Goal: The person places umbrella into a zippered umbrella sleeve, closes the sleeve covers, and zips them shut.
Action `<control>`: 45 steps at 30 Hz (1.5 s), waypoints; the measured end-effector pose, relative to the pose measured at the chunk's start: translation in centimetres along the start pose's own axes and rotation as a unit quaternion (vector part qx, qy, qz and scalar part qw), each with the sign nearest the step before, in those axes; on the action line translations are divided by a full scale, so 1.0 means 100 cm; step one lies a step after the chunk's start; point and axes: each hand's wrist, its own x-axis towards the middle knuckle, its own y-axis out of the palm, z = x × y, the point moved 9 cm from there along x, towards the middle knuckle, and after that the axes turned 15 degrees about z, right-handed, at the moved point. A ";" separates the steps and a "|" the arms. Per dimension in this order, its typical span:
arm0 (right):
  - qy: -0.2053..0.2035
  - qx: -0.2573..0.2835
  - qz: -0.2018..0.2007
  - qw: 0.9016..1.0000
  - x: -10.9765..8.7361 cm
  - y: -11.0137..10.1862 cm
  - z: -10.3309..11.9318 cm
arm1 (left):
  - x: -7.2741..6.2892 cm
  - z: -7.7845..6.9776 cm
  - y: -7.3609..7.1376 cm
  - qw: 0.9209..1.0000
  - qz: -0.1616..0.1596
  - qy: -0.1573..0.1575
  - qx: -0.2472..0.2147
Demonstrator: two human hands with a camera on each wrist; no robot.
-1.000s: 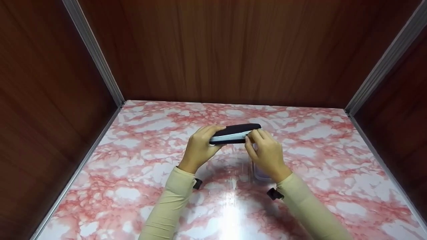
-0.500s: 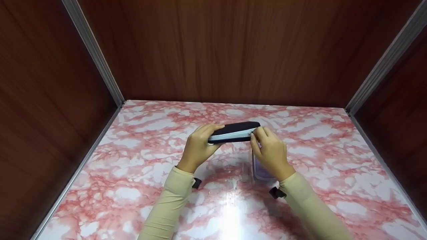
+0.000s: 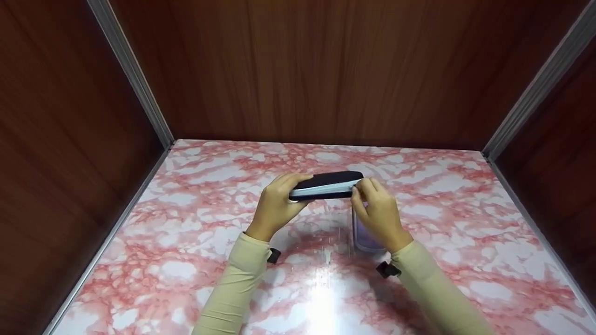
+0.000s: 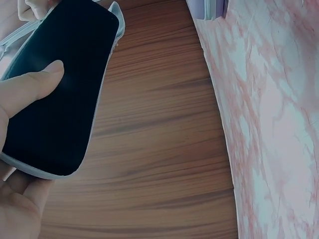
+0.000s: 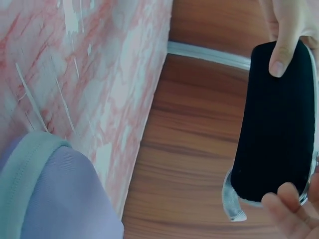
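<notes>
A black zip case (image 3: 333, 178) with a pale zipper band (image 3: 321, 190) is held up over the table. My left hand (image 3: 275, 204) grips its left end, thumb on one broad face and fingers on the opposite face. At the right end, my right hand (image 3: 379, 211) pinches the zipper band with thumb and fingertips; whatever small part lies between them is hidden. The right wrist view shows the black face (image 5: 276, 124) and a pale fabric tab (image 5: 231, 199) sticking out at the corner near the right fingertips (image 5: 286, 194).
Below the right hand, a lilac case (image 3: 365, 237) with a pale edge lies on the red-and-white marbled table (image 3: 186, 242); the hand partly covers it. Brown wood-grain panels (image 3: 298, 70) with grey metal corner strips enclose the table at the back and both sides.
The right hand has slid slightly rightward along the zipper band to the case's right end, then nearly stopped. The left hand keeps its grip and has barely shifted.
</notes>
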 end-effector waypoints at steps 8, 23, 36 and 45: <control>-0.015 0.046 -0.022 0.999 -0.004 -0.004 -0.004 | 0.000 0.000 -0.001 1.000 0.006 -0.003 -0.005; -0.044 0.058 -0.059 0.996 -0.005 -0.010 -0.003 | -0.002 0.000 0.000 1.000 0.002 -0.018 0.014; -0.050 0.084 -0.069 0.993 -0.005 -0.011 -0.004 | -0.002 0.004 0.005 0.999 0.012 -0.039 0.010; -0.030 0.108 -0.056 0.992 -0.006 -0.008 -0.010 | -0.001 0.004 0.006 0.999 0.020 -0.035 0.000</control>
